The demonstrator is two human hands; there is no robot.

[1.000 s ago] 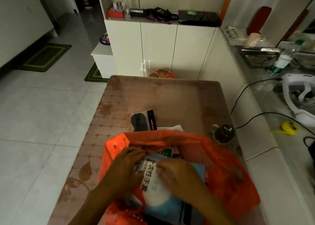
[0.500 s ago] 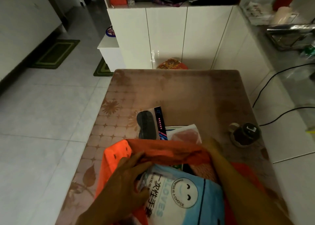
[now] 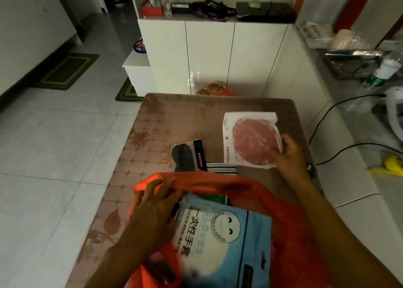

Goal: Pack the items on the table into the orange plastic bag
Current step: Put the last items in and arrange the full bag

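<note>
At the left, green floor mats [image 3: 65, 70] lie on the pale tiled floor beside the brown patterned table [image 3: 152, 122]. The left hand [image 3: 152, 207] sits at the near left of the table, fingers curled over the rim of the orange plastic bag [image 3: 218, 183] and gripping it at the left side of its mouth. The bag lies at the near edge of the table with its mouth facing away from the person. Inside it, a blue and white pack of disposable gloves [image 3: 220, 235] with a smiley face lies flat, and a green packet [image 3: 216, 199] shows just beyond it. Past the bag's rim, an eye mask package [image 3: 188, 158] with a black mask rests on the table, and a striped cloth [image 3: 221, 170] peeks out just beside it, touching the bag's edge. To the right, a white packet with a pink round pad [image 3: 248, 140] is tilted above the table, pinched at its right edge by the right hand [image 3: 287, 154], thumb in front and fingers behind. Black cables [image 3: 349, 148] run across the white counter at the far right, near a yellow tape measure [image 3: 394, 164].
</note>
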